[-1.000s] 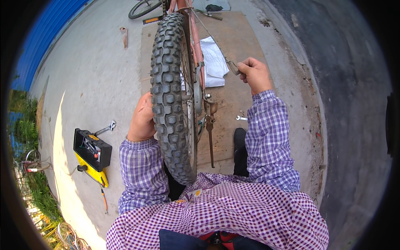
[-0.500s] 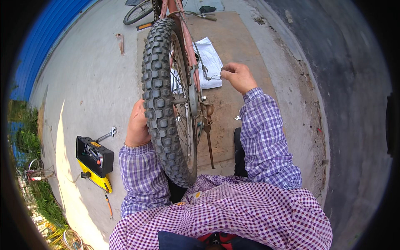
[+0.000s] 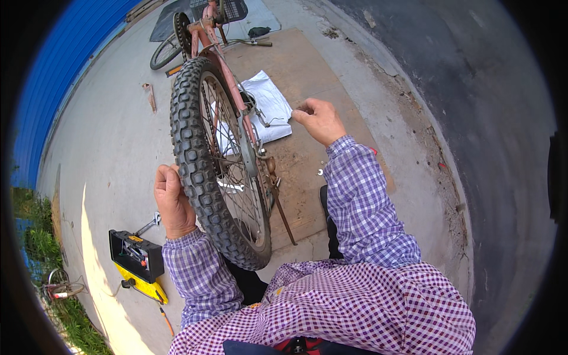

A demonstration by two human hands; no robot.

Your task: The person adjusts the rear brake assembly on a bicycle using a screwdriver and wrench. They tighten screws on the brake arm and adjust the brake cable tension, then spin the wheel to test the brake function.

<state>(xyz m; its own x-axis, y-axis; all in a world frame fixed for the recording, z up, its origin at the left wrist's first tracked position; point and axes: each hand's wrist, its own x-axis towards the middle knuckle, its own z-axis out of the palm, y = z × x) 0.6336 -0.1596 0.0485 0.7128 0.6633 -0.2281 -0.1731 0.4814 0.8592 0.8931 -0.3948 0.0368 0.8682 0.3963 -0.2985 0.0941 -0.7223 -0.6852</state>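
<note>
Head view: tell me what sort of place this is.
Probably an outdoor paved yard, perhaps serving as a bicycle-repair spot: a pink-framed bicycle stands close in front of the person, an open toolbox sits on the concrete at left, and green plants show at the far left.

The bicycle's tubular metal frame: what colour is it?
The tubular metal frame is pink, clearest in the head view.

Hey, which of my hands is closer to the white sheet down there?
Right. Your right hand appears just beyond the right edge of the white sheet; your left hand is farther off, across the tire.
</note>
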